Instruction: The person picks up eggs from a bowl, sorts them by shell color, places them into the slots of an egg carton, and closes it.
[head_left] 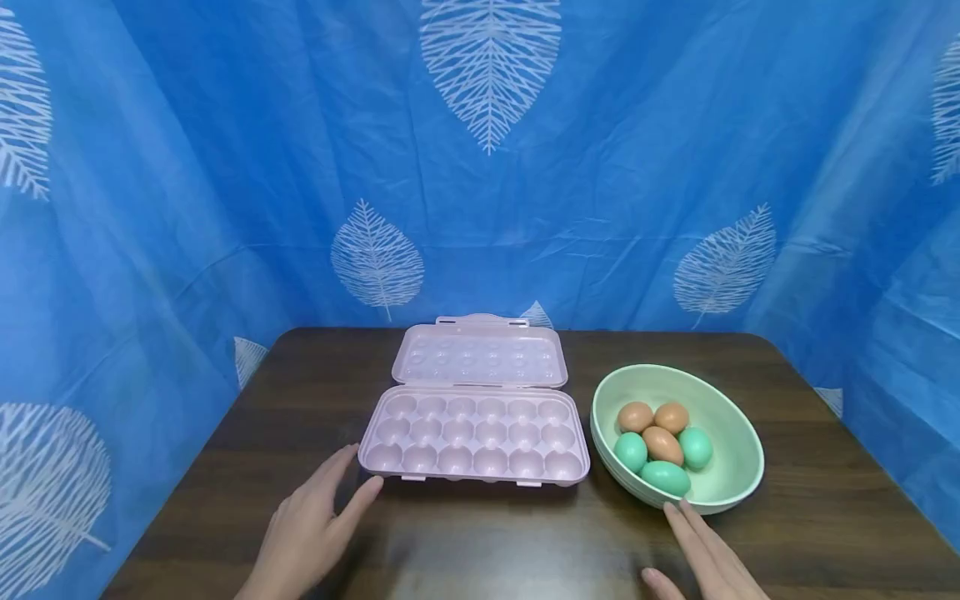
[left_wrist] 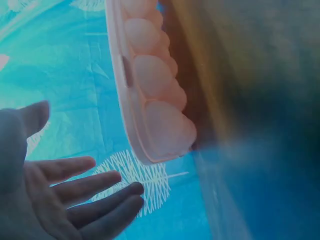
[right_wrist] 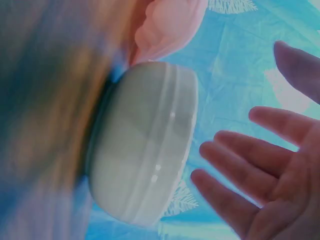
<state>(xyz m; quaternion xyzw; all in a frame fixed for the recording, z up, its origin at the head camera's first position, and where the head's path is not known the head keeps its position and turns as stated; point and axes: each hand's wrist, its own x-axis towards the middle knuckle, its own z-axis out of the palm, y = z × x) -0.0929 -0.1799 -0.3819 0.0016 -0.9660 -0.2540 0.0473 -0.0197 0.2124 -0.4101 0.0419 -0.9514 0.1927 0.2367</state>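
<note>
Eggs (head_left: pixel 663 446) sit in bowl (head_left: pixel 731 467), just ahead of right grip (head_left: pixel 712 554), def the nearer one. Fingers straight, nothing held. Left grip (head_left: pixel 311 517) empty too, thumb and fingers apart, by left end of egg box (head_left: pixel 474 437), long axis left-right.

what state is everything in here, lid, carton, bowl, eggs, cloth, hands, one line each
lid: open
pink egg carton: no eggs in its cups
pale green bowl: upright, partly filled, six eggs inside
brown eggs: three, whole
green eggs: three, whole
blue leaf-print cloth: hanging, creased
left hand: fingers extended, holding nothing
right hand: fingers extended, holding nothing
</note>
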